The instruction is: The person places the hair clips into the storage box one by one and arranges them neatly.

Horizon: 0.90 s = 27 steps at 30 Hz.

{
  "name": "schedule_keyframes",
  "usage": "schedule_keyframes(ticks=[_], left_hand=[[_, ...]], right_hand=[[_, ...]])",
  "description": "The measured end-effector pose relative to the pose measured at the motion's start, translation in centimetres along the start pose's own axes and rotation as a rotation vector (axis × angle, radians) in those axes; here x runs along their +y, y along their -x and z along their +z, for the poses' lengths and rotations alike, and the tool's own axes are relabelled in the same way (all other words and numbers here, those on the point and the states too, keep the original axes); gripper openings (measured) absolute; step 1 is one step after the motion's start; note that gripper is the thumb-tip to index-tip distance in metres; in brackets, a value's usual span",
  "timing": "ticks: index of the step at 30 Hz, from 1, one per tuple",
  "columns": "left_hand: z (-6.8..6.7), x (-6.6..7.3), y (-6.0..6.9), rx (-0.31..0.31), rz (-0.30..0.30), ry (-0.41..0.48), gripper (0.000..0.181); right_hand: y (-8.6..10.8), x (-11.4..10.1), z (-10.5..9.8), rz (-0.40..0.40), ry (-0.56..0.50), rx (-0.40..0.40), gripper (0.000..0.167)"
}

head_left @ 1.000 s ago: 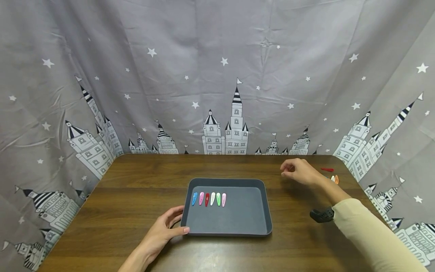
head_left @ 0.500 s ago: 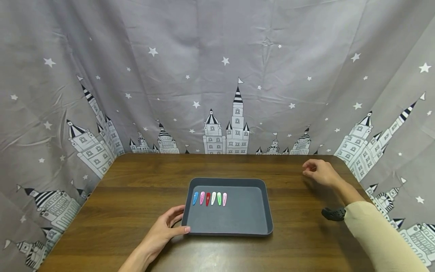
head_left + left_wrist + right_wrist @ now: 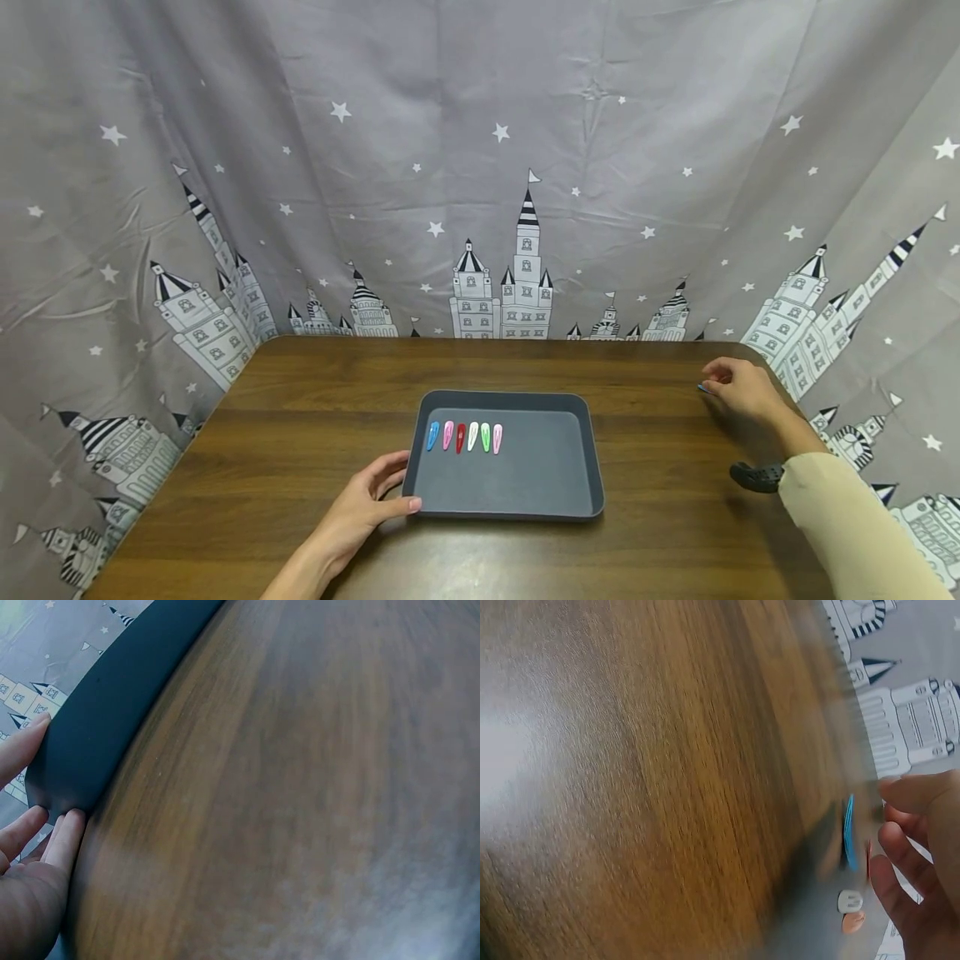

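Note:
In the head view, my left hand (image 3: 360,508) holds the near-left corner of a dark grey tray (image 3: 525,492), thumb over the rim. Its fingers (image 3: 69,836) touch the tray's outer wall in the left wrist view. A row of several snap hair clips lies inside, including a blue one (image 3: 432,436), a red one (image 3: 460,437) and a green one (image 3: 486,437). My right hand (image 3: 742,390) is over the table's far right, beside another blue hair clip (image 3: 848,832). A gap shows between its fingers and that clip in the right wrist view.
Near the right hand lie a red clip (image 3: 868,860), a white clip (image 3: 850,901) and an orange clip (image 3: 853,922), partly hidden in the head view. The wooden table (image 3: 300,417) ends at a grey castle-print curtain (image 3: 360,208).
My right hand has moved right across the table's far side, to the loose clips, which it now covers in the head view. My left hand keeps its hold on the tray.

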<state>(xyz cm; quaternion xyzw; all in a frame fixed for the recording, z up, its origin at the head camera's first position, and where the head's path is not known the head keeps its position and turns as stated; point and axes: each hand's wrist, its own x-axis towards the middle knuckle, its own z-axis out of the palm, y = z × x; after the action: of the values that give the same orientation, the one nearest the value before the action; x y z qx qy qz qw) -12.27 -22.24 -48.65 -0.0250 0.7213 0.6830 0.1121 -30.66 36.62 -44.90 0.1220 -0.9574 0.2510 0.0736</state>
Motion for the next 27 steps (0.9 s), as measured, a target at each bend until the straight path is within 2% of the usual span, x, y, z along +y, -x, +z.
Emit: schedule_keyframes(ticks=[8, 17, 27], left_hand=[[0.0, 0.1, 0.0, 0.001, -0.005, 0.003, 0.074], [0.0, 0.1, 0.1, -0.001, -0.005, 0.009, 0.074], [0.0, 0.2, 0.1, 0.001, -0.01, 0.011, 0.074]], right_hand=[[0.8, 1.6, -0.1, 0.025, -0.009, 0.025, 0.016], [1.3, 2.3, -0.2, 0.062, -0.021, 0.008, 0.017], [1.8, 2.8, 0.5, 0.093, 0.033, 0.002, 0.02]])
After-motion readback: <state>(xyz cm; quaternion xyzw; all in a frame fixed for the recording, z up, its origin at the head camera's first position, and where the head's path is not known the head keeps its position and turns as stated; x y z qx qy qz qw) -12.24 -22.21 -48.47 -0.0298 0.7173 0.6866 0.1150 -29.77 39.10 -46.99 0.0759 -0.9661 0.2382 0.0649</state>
